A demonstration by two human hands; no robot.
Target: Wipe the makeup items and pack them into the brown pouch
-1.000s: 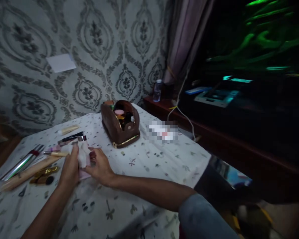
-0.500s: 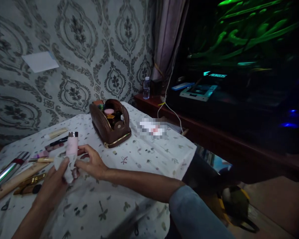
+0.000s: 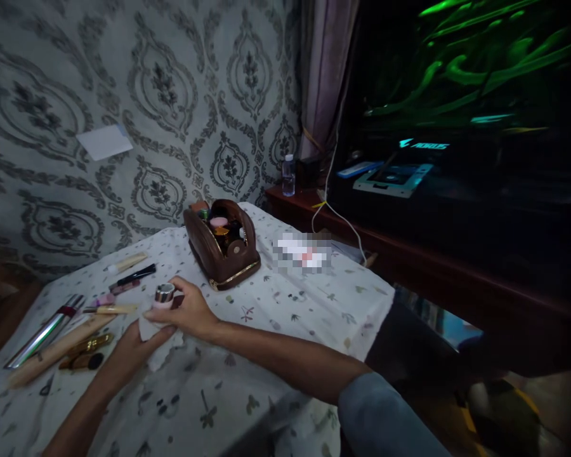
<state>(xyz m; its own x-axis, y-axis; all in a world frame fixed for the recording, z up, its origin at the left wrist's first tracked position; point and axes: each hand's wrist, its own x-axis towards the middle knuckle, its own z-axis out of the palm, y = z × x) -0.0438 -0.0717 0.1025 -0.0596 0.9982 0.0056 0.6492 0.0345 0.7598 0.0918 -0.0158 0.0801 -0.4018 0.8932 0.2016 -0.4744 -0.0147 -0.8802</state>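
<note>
A small pink cosmetic bottle [image 3: 164, 298] with a shiny silver cap is held above the cloth-covered table, its cap end tipped towards me. My right hand [image 3: 195, 311] grips the bottle from the right, thumb across its front. From the lower left, my left hand [image 3: 132, 349] presses a crumpled white tissue [image 3: 160, 358] around the lower part of the bottle. The bottle's base is hidden by tissue and fingers. Just left of my hands lie a light-handled brush [image 3: 117, 309], a dark tube [image 3: 137, 274] and a gold-coloured tube [image 3: 92, 343].
An open brown makeup bag [image 3: 233, 271], filled with cosmetics, stands beyond my right hand. A long silver tube [image 3: 45, 333] lies at the left. A blurred white item [image 3: 299, 251] is right of the bag. A clear bottle [image 3: 288, 176] stands on the dark red shelf [image 3: 309, 212].
The bottle has tilted so its cap faces me more. My right hand has moved up around it, thumb now across its front. The whole view has shifted slightly.
</note>
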